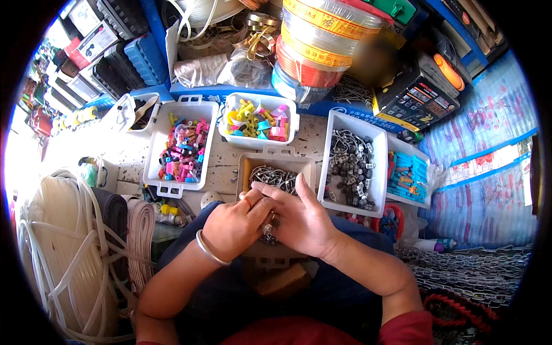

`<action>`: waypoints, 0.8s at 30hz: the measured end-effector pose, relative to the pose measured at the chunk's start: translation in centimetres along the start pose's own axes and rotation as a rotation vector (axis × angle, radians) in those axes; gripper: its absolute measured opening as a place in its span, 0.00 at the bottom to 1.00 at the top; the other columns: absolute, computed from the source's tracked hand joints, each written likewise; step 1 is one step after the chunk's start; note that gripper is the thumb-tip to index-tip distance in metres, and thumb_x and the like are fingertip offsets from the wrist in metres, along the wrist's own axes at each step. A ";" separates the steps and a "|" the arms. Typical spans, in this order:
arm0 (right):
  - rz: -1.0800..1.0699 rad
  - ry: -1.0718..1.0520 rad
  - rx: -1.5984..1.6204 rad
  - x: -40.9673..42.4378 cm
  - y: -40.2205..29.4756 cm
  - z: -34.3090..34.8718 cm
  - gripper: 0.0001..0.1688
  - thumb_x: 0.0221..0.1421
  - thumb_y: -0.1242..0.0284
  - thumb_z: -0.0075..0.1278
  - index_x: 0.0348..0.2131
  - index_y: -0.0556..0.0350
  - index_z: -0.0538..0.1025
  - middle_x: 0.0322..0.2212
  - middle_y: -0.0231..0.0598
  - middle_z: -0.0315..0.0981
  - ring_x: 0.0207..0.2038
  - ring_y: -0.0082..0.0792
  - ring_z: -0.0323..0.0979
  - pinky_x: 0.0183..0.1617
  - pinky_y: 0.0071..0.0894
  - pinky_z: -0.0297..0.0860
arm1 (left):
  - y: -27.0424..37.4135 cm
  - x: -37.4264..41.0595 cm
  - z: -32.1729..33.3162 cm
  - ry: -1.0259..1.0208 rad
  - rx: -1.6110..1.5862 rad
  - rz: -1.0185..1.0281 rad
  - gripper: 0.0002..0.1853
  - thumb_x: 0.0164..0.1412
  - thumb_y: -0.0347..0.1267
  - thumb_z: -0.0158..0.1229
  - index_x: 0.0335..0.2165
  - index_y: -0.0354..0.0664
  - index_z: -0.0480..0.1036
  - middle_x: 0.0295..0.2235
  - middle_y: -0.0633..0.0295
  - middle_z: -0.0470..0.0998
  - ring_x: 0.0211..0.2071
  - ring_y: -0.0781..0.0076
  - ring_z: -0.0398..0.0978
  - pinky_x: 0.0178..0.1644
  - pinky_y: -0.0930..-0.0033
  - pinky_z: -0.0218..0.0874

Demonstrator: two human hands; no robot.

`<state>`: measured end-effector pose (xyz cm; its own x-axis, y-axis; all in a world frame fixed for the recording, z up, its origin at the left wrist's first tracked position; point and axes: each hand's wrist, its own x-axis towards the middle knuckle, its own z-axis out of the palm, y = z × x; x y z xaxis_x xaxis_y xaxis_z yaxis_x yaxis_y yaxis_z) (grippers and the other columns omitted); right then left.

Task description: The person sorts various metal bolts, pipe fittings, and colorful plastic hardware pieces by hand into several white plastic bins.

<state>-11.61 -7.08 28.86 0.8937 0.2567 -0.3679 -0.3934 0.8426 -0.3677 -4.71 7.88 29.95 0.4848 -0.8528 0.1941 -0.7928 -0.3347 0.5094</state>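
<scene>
My left hand (pixel 241 217), with a ring and a bangle, has its fingers curled against my right hand's fingers. A small metal piece (pixel 268 225) shows between the hands, seemingly in the left hand's grip; its shape is mostly hidden. My right hand (pixel 308 224) is palm up, thumb and index finger extended, its other fingers partly covered by the left. Beneath both hands, between my knees, stands a beige plastic tub (pixel 276 155) of small metal fittings (pixel 271 174). To its right is a white tray (pixel 351 208) of grey and black fittings with metal loops (pixel 351 168).
Coloured plastic connectors fill a white tray (pixel 213 146) and a white tub (pixel 256 143) ahead. Another tray (pixel 407 202) holds blue pieces. Clear hose coils (pixel 64 254) and rolled flat hose (pixel 140 241) stand left. Metal chains (pixel 474 276) lie right. Wrapped hose reels (pixel 315 56) stack behind.
</scene>
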 end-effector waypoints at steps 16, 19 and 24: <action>-0.694 0.149 -1.279 -1.5 -1.3 0.9 0.09 0.48 0.75 0.55 0.33 0.55 0.75 0.21 0.24 0.64 0.21 0.13 0.59 0.23 0.15 0.57 | -0.7 0.0 -1.4 -0.136 -1.385 -0.667 0.13 0.58 0.33 0.52 0.38 0.33 0.69 0.24 0.67 0.72 0.18 0.90 0.60 0.21 0.86 0.53; -0.684 0.179 -1.221 -1.5 -1.4 1.0 0.08 0.47 0.74 0.56 0.30 0.56 0.76 0.19 0.25 0.64 0.20 0.12 0.58 0.23 0.15 0.56 | -0.8 0.0 -1.2 -0.232 -1.654 -0.680 0.14 0.61 0.35 0.48 0.40 0.35 0.68 0.26 0.66 0.71 0.16 0.89 0.56 0.18 0.85 0.49; -0.564 0.221 -1.164 -1.5 -2.0 1.0 0.07 0.48 0.72 0.56 0.29 0.57 0.76 0.20 0.24 0.68 0.20 0.12 0.59 0.24 0.14 0.58 | -1.0 -0.2 -1.3 -0.291 -1.793 -0.712 0.16 0.64 0.38 0.42 0.41 0.37 0.67 0.28 0.64 0.71 0.16 0.88 0.53 0.17 0.84 0.47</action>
<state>-11.94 -8.69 31.01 0.9852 -0.1707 -0.0130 -0.0339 -0.1198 -0.9922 -3.55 8.93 30.51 0.2796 -0.8606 -0.4258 0.8134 -0.0233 0.5812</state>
